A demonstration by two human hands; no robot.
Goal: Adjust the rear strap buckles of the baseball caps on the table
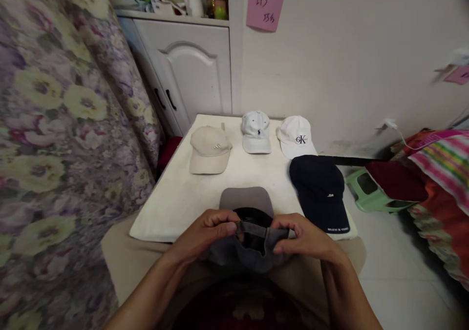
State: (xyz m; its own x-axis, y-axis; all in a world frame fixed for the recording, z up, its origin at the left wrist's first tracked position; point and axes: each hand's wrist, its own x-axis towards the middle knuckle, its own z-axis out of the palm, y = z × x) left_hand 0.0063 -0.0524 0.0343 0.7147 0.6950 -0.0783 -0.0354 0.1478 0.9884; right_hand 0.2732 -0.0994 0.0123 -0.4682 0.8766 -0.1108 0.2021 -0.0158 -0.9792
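Observation:
A grey cap point(246, 200) lies at the near edge of the small white table point(176, 193), its brim pointing away from me. My left hand point(205, 235) and my right hand point(306, 237) both pinch the back strap of this cap, fingers curled closed around it. Beyond it lie a beige cap point(209, 149), a pale blue cap point(256, 132), a white cap with a black logo point(296, 136) and a navy cap point(319, 191).
A floral fabric point(54, 139) hangs along the left. A white cabinet point(190, 66) stands behind the table, with a pink note point(266, 3) on the wall. A green stool point(370, 191) and striped bedding point(439, 174) sit at the right.

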